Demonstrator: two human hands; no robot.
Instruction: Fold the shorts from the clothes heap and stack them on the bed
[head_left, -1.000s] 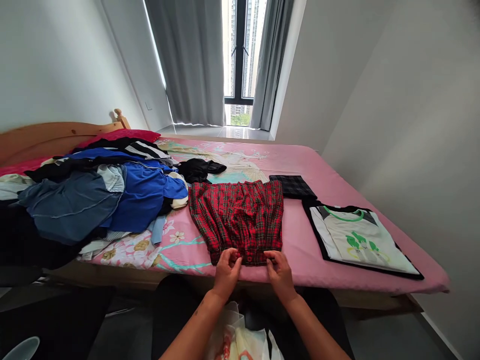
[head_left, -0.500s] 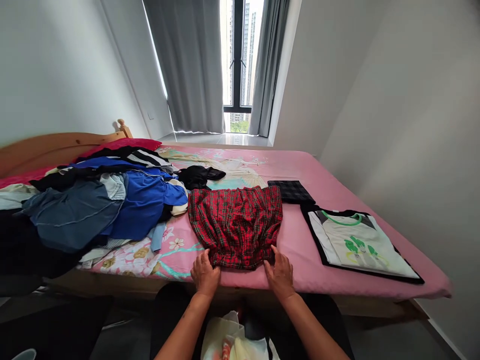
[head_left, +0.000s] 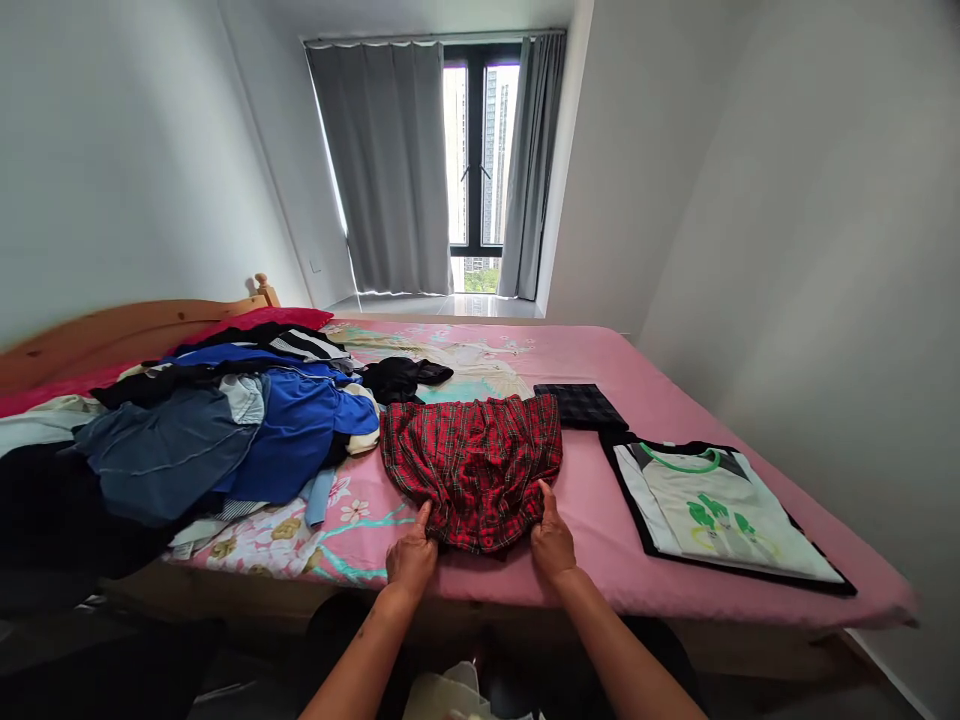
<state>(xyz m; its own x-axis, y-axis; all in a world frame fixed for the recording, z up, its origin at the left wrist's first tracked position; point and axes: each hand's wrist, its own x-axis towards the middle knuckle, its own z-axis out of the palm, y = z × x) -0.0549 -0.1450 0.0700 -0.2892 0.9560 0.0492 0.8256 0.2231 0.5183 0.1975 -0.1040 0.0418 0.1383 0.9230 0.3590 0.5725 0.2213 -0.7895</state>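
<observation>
A: What's on the far left of the bed [head_left: 600,570]?

B: A loose heap of clothes [head_left: 195,430], mostly blue and dark pieces, piled against the wooden headboard [head_left: 112,335]. A black garment [head_left: 401,378] lies just past its right edge.

A: And the left hand [head_left: 411,557]?

B: It sits at the near edge of the bed, fingers curled and thumb up, pinching the lower left corner of the red plaid shorts [head_left: 474,462].

A: Where do the shorts lie?

B: Flat on the pink sheet, in the middle of the bed, between the heap and the folded pieces. The near hem is bunched between the 2 hands.

A: The right hand [head_left: 553,540]?

B: Same pose on the lower right corner: thumb raised against the cloth, fingers closed under the hem, gripping it.

A: Further right?

B: A small dark checked fold [head_left: 581,405] just beyond the shorts' far right corner, then a folded white shirt [head_left: 712,505] with green print and black trim, near the bed's right edge.

A: Behind it all?

B: Grey curtains [head_left: 390,170] part open on a window [head_left: 476,160].
</observation>
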